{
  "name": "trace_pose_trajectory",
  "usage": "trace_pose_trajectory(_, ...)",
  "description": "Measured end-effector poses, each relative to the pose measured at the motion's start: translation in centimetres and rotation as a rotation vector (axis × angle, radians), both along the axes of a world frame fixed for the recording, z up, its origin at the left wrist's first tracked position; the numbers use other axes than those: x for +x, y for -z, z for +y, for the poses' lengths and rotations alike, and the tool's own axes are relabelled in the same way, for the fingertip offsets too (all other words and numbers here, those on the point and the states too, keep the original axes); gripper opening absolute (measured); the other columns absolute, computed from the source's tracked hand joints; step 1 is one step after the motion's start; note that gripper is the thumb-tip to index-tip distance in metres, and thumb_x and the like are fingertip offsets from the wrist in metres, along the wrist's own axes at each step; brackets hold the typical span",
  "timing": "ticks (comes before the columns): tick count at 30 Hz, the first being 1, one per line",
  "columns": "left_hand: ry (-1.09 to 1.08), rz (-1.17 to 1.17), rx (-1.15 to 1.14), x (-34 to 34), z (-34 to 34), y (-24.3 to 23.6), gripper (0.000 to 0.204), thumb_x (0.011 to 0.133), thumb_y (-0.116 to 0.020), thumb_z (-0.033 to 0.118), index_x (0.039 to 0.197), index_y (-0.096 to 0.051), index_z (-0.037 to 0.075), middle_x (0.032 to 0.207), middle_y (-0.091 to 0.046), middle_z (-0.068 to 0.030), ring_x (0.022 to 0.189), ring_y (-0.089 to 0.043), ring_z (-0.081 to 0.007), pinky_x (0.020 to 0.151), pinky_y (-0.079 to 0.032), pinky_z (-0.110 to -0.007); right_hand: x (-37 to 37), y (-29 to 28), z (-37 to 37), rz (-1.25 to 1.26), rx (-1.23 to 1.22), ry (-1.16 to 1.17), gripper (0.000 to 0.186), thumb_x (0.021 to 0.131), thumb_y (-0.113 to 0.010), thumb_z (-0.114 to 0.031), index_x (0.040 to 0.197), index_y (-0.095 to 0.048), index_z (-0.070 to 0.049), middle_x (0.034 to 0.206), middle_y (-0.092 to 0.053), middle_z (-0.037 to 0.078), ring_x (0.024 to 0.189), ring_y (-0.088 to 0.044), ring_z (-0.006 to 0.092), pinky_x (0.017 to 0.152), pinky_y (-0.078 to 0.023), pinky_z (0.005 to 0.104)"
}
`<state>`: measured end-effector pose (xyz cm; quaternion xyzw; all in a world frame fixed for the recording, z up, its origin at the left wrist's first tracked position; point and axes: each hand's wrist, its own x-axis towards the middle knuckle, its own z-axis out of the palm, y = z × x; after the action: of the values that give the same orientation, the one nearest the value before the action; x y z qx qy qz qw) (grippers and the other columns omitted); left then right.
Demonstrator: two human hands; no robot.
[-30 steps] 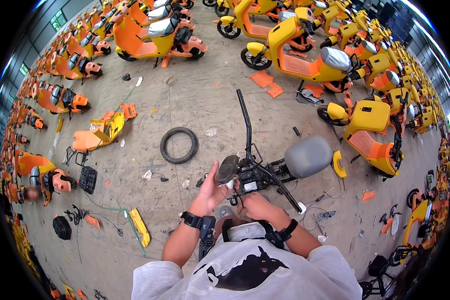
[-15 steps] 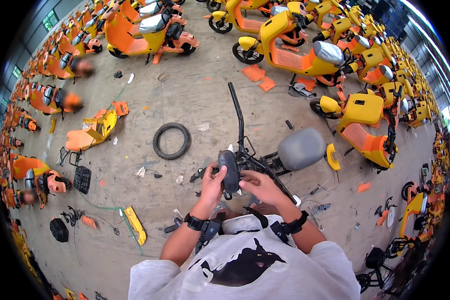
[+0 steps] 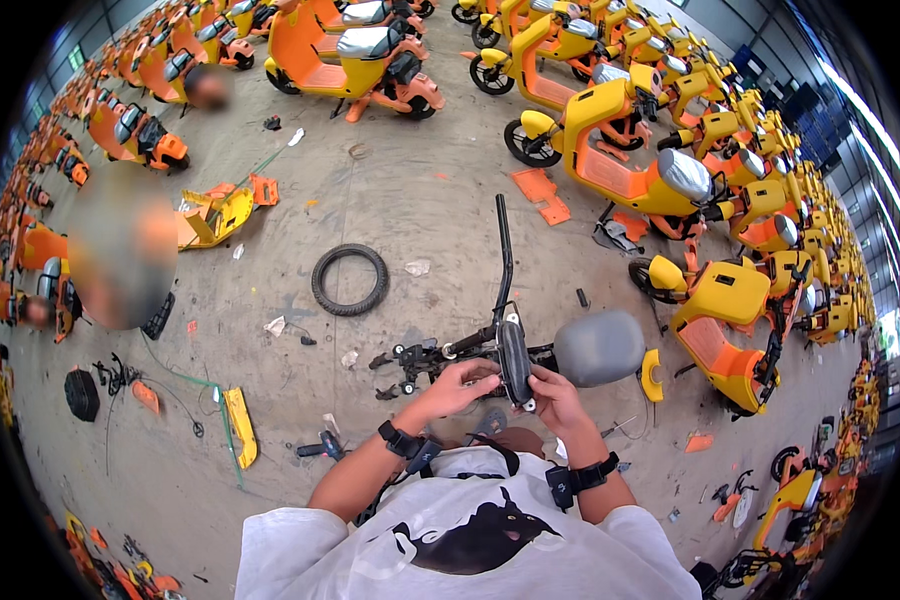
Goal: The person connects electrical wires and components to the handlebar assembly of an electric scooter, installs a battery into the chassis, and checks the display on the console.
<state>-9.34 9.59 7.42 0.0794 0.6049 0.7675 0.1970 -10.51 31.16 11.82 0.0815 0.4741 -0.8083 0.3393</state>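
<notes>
A dark oblong part with a smooth black face and pale metallic ends (image 3: 515, 362), perhaps a scooter lamp, is held upright between my hands in front of my waist. My left hand (image 3: 462, 386) has its thumb and fingers closed at the left edge of this part. On its lower right side, my right hand (image 3: 558, 398) grips it with bent fingers. Just beyond lies a stripped scooter frame (image 3: 440, 352) with a long black handlebar tube (image 3: 505, 245) rising from it. A rounded grey seat (image 3: 600, 348) sits at the frame's right end.
A black tyre (image 3: 350, 280) lies on the floor ahead. A cordless power tool (image 3: 320, 447) is left of my feet. Yellow panels (image 3: 238, 425) and orange pieces (image 3: 542, 193) are scattered about. Rows of scooters (image 3: 610, 150) stand beyond. A blurred patch hides part of the left side.
My hands and the dark part have moved right across the view, and the part is turned to a different angle. The camera view has shifted, so the frame's left end now shows more.
</notes>
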Motion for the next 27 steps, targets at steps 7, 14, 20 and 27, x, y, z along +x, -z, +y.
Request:
trace_pose_trajectory(7, -0.181, -0.300, -0.175, -1.5, 1.9, 2.2, 0.038, 0.089, -0.059, 0.035, 0.097, -0.060, -0.003, 0.072, -0.058, -0.0006, 0.063, -0.049, -0.0087, 0.055, -0.042, -0.027, 0.2, 2.5, -1.2, -0.120, 0.234, -0.136, 0.034, 0.092, -0.054, -0.017, 0.119, -0.047, 0.004, 0.100, -0.061, 0.013, 0.084, -0.065, 0.0235, 0.065, -0.057, 0.0348)
trace_pose_trajectory(14, -0.187, -0.309, -0.324, -8.0, 1.8, 5.4, 0.036, 0.090, -0.056, 0.031, 0.098, -0.062, -0.004, 0.086, -0.063, -0.0055, 0.075, -0.054, -0.0110, 0.067, -0.044, -0.026, -3.1, 3.4, -0.6, -0.039, 0.389, -0.295, 0.033, 0.093, -0.052, -0.018, 0.120, -0.050, 0.001, 0.100, -0.064, 0.016, 0.084, -0.067, 0.0242, 0.070, -0.056, 0.0333)
trace_pose_trajectory(20, -0.058, -0.435, -0.305, -12.9, 2.9, 6.7, 0.036, 0.088, -0.058, 0.028, 0.106, -0.063, -0.003, 0.093, -0.065, -0.0068, 0.077, -0.060, -0.0128, 0.069, -0.047, -0.027, -6.5, 3.3, 6.0, -0.011, 0.358, -0.037, 0.026, 0.092, -0.052, -0.016, 0.111, -0.060, 0.000, 0.088, -0.067, 0.011, 0.070, -0.065, 0.0168, 0.060, -0.052, 0.0262)
trace_pose_trajectory(27, 0.110, -0.640, -0.361, -15.8, 2.3, 7.3, 0.026, 0.084, -0.061, 0.024, 0.092, -0.066, 0.000, 0.084, -0.065, -0.0046, 0.071, -0.060, -0.0121, 0.062, -0.047, -0.026, -13.4, 10.2, 6.5, -0.128, 0.370, -0.009, 0.034, 0.091, -0.056, -0.024, 0.116, -0.056, -0.002, 0.093, -0.063, 0.007, 0.068, -0.061, 0.0135, 0.054, -0.049, 0.0255)
